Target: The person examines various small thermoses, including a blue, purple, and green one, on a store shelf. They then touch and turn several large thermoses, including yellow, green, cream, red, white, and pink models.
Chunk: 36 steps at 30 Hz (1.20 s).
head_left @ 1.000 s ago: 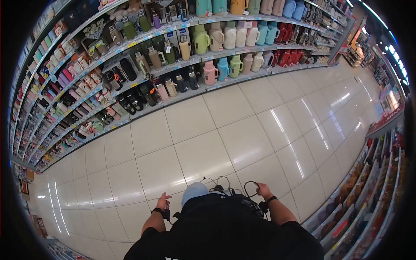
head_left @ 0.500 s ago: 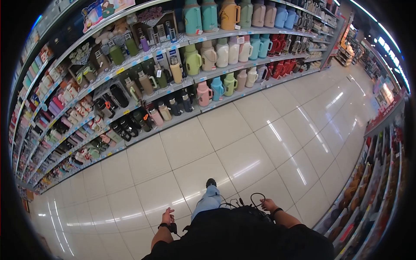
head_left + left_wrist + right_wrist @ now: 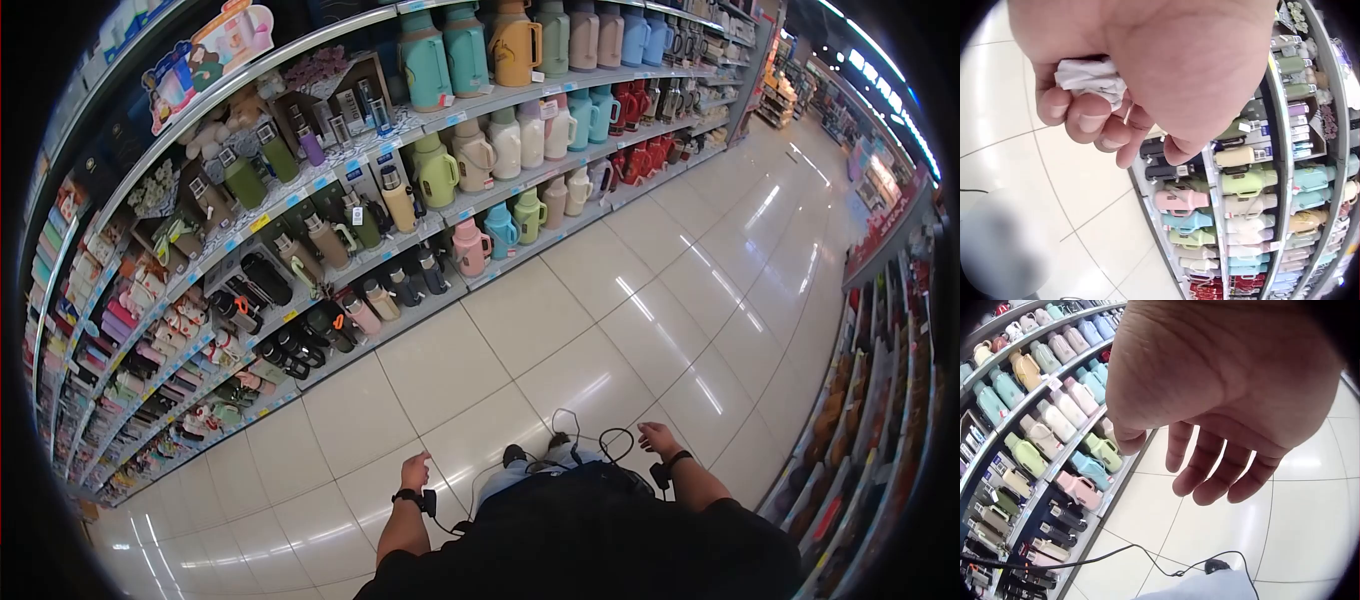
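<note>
One crumpled white wad (image 3: 1090, 78), likely tissue, sat in the left hand (image 3: 1160, 62), fingers curled round it (left wrist view); probably light, soft, easily torn, best pinched mid-wad. Right wrist: right hand (image 3: 1222, 394) held nothing, fingers loosely bent, slightly apart. Head: shop's tiled floor (image 3: 530, 312) looked glossy; flasks (image 3: 433, 172) lined one side.

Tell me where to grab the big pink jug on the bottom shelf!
For the pink jug, aim your grip at the handle, coming from the aisle. The jug stands upright and its handle loops out toward the blue jug, so it's probably easiest to hold there.
</note>
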{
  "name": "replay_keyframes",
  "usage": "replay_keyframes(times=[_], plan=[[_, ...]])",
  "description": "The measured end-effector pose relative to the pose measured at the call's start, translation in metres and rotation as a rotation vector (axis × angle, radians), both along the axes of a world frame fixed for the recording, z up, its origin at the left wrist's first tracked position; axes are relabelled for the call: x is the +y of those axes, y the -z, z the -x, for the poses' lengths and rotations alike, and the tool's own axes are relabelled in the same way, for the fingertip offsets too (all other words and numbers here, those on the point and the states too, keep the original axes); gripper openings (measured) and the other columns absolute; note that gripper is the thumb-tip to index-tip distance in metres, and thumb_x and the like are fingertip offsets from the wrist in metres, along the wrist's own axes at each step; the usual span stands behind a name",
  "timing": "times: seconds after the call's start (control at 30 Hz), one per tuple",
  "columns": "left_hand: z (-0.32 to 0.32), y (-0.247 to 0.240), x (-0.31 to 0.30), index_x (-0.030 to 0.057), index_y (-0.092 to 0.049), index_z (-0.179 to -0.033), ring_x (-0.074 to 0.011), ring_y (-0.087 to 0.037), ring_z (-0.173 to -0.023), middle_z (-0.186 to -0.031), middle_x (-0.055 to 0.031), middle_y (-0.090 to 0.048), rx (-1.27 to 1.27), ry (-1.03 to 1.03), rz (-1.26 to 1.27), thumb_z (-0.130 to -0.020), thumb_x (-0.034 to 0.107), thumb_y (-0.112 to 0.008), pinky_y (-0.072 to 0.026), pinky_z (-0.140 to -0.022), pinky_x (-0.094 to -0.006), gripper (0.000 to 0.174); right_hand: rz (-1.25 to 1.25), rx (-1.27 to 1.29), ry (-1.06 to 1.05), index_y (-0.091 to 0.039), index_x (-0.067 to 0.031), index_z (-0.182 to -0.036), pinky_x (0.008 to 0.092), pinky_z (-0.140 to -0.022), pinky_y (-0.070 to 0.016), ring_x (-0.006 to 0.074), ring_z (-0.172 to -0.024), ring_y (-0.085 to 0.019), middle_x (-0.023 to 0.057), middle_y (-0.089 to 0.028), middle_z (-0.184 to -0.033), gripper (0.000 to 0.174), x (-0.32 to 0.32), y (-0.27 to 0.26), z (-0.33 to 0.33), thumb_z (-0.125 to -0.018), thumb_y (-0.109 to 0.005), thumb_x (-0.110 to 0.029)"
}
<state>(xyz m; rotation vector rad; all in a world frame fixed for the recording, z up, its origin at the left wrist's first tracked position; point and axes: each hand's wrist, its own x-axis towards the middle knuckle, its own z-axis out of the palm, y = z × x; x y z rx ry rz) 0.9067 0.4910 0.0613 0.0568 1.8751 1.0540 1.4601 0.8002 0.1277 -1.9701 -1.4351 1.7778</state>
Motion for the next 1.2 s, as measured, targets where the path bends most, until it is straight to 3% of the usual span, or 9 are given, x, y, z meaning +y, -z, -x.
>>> replay_keyframes(times=[0.17, 0.33, 0.53, 0.7, 0.77, 0.87, 0.93, 1.0, 1.2], plan=[[0.018, -0.041, 0.070, 0.0060, -0.072, -0.105, -0.0077, -0.039, -0.046, -0.060, 0.0035, -0.046, 0.065, 0.061, -0.064, -0.093, 0.032, -0.062, -0.0299, -0.040, -0.0245, 0.030, 0.017, -0.005, 0.054, -0.063, -0.0042, -0.124, 0.0342, -0.065, -0.0522, 0.0193, -0.073, -0.064, 0.0087, -0.067, -0.085, 0.046, 0.016, 0.000, 0.004, -0.094, -0.061, -0.039], [0.036, -0.031, 0.123, 0.0052, -0.074, -0.106, -0.0122, -0.062, -0.069, -0.077, -0.0037, -0.069, 0.388, 0.335, -0.084, -0.091, 0.032, -0.066, -0.0488, -0.065, -0.0271, 0.032, 0.058, -0.024, 0.150, -0.064, -0.0041, -0.120, 0.0356, -0.064, -0.0523, 0.0201, -0.073, -0.064, 0.0092, -0.067, -0.086, 0.042, 0.015, 0.019, -0.008, -0.094, -0.060, -0.037], [0.043, -0.048, 0.183, 0.0065, -0.074, -0.107, -0.0225, -0.069, -0.088, -0.093, -0.0125, -0.074, 0.424, 0.440, 0.038, -0.090, 0.036, -0.065, -0.0526, -0.080, -0.0331, 0.035, 0.262, -0.115, 0.223, -0.063, -0.0049, -0.119, 0.0406, -0.067, -0.0533, 0.0260, -0.078, -0.066, 0.0151, -0.069, -0.093, 0.038, 0.018, 0.063, -0.027, -0.095, -0.061, -0.034], [0.057, 0.005, 0.201, 0.0072, -0.074, -0.110, -0.0233, -0.069, -0.083, -0.090, -0.0122, -0.074, 0.423, 0.528, 0.114, -0.088, 0.039, -0.066, -0.0541, -0.077, -0.0347, 0.040, 0.313, -0.045, 0.321, -0.061, -0.0053, -0.122, 0.0406, -0.069, -0.0523, 0.0265, -0.080, -0.064, 0.0154, -0.067, -0.100, 0.039, 0.071, 0.086, -0.012, -0.095, -0.061, -0.033], [0.069, 0.030, 0.205, 0.0061, -0.074, -0.110, -0.0231, -0.068, -0.075, -0.084, -0.0110, -0.072, 0.292, 0.671, 0.375, -0.087, 0.040, -0.067, -0.0548, -0.072, -0.0365, 0.042, 0.304, -0.038, 0.302, -0.061, -0.0057, -0.123, 0.0413, -0.070, -0.0524, 0.0271, -0.081, -0.065, 0.0152, -0.068, -0.101, 0.039, 0.108, 0.091, 0.000, -0.095, -0.060, -0.033], [0.096, 0.074, 0.201, 0.0049, -0.074, -0.107, -0.0219, -0.066, -0.068, -0.079, -0.0095, -0.071, 0.382, 0.953, 0.269, -0.087, 0.040, -0.067, -0.0535, -0.064, -0.0373, 0.041, 0.220, 0.013, 0.308, -0.062, -0.0065, -0.122, 0.0396, -0.070, -0.0527, 0.0245, -0.081, -0.065, 0.0137, -0.068, -0.098, 0.039, 0.166, 0.087, 0.021, -0.095, -0.060, -0.034], [0.097, 0.062, 0.233, 0.0051, -0.074, -0.106, -0.0218, -0.066, -0.068, -0.078, -0.0093, -0.070, 0.344, 0.841, 0.296, -0.087, 0.040, -0.067, -0.0534, -0.063, -0.0371, 0.040, 0.146, 0.070, 0.309, -0.062, -0.0069, -0.121, 0.0378, -0.069, -0.0525, 0.0223, -0.080, -0.065, 0.0120, -0.068, -0.094, 0.039, 0.204, 0.078, 0.027, -0.095, -0.060, -0.035], [0.089, 0.018, 0.283, 0.0045, -0.074, -0.105, -0.0215, -0.066, -0.067, -0.077, -0.0086, -0.069, 0.196, 0.460, 0.339, -0.088, 0.037, -0.068, -0.0533, -0.062, -0.0372, 0.038, 0.116, 0.070, 0.288, -0.063, -0.0069, -0.118, 0.0359, -0.068, -0.0519, 0.0207, -0.077, -0.064, 0.0099, -0.067, -0.090, 0.039, 0.242, 0.074, 0.033, -0.094, -0.060, -0.037], [0.091, -0.013, 0.402, 0.0073, -0.075, -0.106, -0.0229, -0.070, -0.082, -0.089, -0.0110, -0.074, 0.434, 0.487, 0.138, -0.088, 0.034, -0.068, -0.0541, -0.075, -0.0353, 0.033, 0.077, 0.044, 0.247, -0.063, -0.0027, -0.119, 0.0336, -0.064, -0.0515, 0.0191, -0.072, -0.064, 0.0097, -0.068, -0.088, 0.040, 0.331, 0.070, 0.049, -0.095, -0.059, -0.034]])
